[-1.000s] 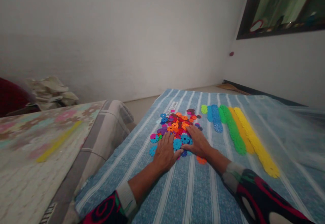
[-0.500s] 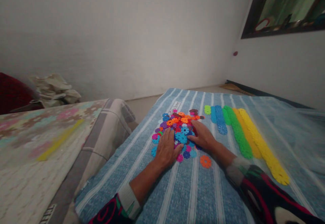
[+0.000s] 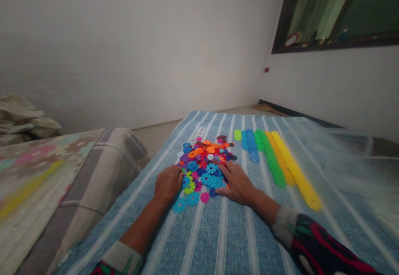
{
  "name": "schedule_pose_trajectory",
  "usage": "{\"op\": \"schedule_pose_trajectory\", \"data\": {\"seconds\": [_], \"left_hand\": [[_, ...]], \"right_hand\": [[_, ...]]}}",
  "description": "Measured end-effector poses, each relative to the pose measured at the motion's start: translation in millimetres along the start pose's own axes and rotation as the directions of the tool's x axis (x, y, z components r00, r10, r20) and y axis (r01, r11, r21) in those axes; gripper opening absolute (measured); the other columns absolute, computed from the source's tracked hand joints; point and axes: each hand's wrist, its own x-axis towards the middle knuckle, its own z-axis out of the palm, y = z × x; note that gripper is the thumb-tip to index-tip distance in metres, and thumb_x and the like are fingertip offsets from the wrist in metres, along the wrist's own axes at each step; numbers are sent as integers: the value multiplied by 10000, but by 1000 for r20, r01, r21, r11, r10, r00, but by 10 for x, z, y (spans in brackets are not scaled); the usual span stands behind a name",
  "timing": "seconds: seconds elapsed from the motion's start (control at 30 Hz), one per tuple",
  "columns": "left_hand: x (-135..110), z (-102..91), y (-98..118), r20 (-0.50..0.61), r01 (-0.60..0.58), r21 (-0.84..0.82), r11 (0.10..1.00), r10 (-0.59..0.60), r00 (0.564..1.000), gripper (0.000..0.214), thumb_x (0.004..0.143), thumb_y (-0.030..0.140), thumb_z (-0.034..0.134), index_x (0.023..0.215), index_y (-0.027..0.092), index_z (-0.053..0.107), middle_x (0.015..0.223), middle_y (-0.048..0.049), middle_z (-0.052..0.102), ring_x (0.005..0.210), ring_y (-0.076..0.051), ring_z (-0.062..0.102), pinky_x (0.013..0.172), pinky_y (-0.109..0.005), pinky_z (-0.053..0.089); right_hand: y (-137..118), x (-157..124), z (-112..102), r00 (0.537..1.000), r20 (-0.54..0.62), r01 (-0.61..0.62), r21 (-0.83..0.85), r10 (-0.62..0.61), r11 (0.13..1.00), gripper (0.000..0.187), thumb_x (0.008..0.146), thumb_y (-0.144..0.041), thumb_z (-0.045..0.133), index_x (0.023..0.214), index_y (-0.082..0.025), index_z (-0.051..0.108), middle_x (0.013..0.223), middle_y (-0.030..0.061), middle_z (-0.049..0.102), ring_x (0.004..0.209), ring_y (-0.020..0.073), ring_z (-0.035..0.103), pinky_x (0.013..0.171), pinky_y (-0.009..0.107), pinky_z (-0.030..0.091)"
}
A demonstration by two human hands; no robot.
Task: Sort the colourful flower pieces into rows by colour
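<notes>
A loose heap of small, flat, notched plastic discs (image 3: 205,163) in many colours lies on the blue striped cloth (image 3: 193,241). At the heap's left edge rests my left hand (image 3: 168,184), its fingers curled in; a bit of green shows by the fingertips, but what they hold, if anything, is hidden. My right hand (image 3: 239,183) lies palm down against the heap's right side, fingers stretched out and thumb apart, touching the blue discs (image 3: 211,179). Several blue and pink discs lie at the near edge of the heap.
Right of the heap lie rows of overlapped discs: blue (image 3: 252,148), green (image 3: 270,158) and yellow (image 3: 296,171). A clear plastic container (image 3: 349,142) stands at the far right. On the left is another cloth-covered surface (image 3: 102,175) with a yellow strip (image 3: 34,187).
My left hand has moved off the heap's near side to its left edge and curled. My right hand has come in against the heap, and the stray orange disc beside it no longer lies apart.
</notes>
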Motion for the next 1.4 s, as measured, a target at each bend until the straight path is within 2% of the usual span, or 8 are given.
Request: {"op": "schedule_pose_trajectory", "data": {"seconds": [0.17, 0.3, 0.47, 0.57, 0.73, 0.9, 1.1, 1.4], "left_hand": [[47, -10, 8, -11, 16, 100, 995, -15, 1000, 345, 944, 267, 358, 967, 148, 681, 1061, -117, 683, 1010, -273, 602, 848, -355, 444], [74, -24, -7, -2, 47, 80, 996, -47, 999, 336, 920, 251, 386, 959, 139, 701, 1033, -124, 680, 1003, -264, 603, 842, -330, 447], [71, 21, -87, -28, 60, -104, 993, -63, 998, 279, 851, 243, 476, 969, 160, 714, 1015, -100, 686, 983, -233, 617, 837, -290, 447], [88, 83, -157, -33, 85, -268, 960, -97, 995, 264, 781, 247, 542, 957, 168, 723, 976, -79, 696, 899, -212, 634, 796, -277, 459], [143, 182, -248, -51, 125, -544, 830, -181, 982, 270, 641, 225, 612, 875, 164, 734, 852, -46, 708, 783, -202, 635, 752, -287, 478], [179, 219, -294, -25, 150, -754, 639, -256, 966, 239, 511, 211, 642, 734, 167, 716, 666, -9, 673, 646, -194, 613, 628, -284, 469], [168, 170, -253, 39, 179, -824, 538, -261, 965, 218, 482, 280, 661, 664, 164, 683, 531, 15, 612, 498, -153, 544, 518, -265, 407], [157, 111, -169, 54, 180, -845, 503, -255, 965, 190, 487, 318, 661, 582, 164, 604, 467, 33, 550, 432, -112, 473, 452, -230, 348]], "right_hand": [[-54, 299, -35, 1000, -2, -27, -71, 26, 997, 737, 827, -730, 497, 1322, -184, 514, 1138, 151, 563, 1049, 300, 492, 919, 449, 380], [-107, 371, -39, 998, -36, -45, -94, 42, 995, 669, 867, -686, 479, 1284, -166, 529, 1095, 146, 564, 1013, 288, 490, 887, 433, 383], [-187, 135, -159, 994, -89, 55, -42, -58, 998, 486, 924, -548, 502, 1176, -137, 559, 1093, 153, 577, 1043, 285, 494, 924, 436, 380], [-175, -95, -270, 989, -89, 115, -7, -115, 993, 361, 946, -463, 496, 1101, -147, 578, 1098, 150, 591, 998, 276, 516, 869, 417, 425], [-45, -466, -363, 984, -118, 130, -4, -130, 991, 253, 955, -347, 479, 1088, -156, 579, 1101, 152, 612, 1019, 277, 551, 863, 423, 467], [46, -703, -317, 976, -181, 123, -9, -123, 992, 241, 958, -299, 465, 1120, -156, 570, 1114, 149, 638, 1045, 271, 578, 901, 432, 488], [39, -714, -301, 983, -163, 91, 9, -89, 996, 166, 934, -257, 486, 1027, -180, 600, 1072, 132, 649, 991, 257, 602, 859, 412, 512], [31, -686, -320, 992, -103, 83, 36, -79, 996, 92, 921, -220, 512, 930, -179, 594, 996, 115, 631, 963, 241, 583, 869, 402, 483]]}}
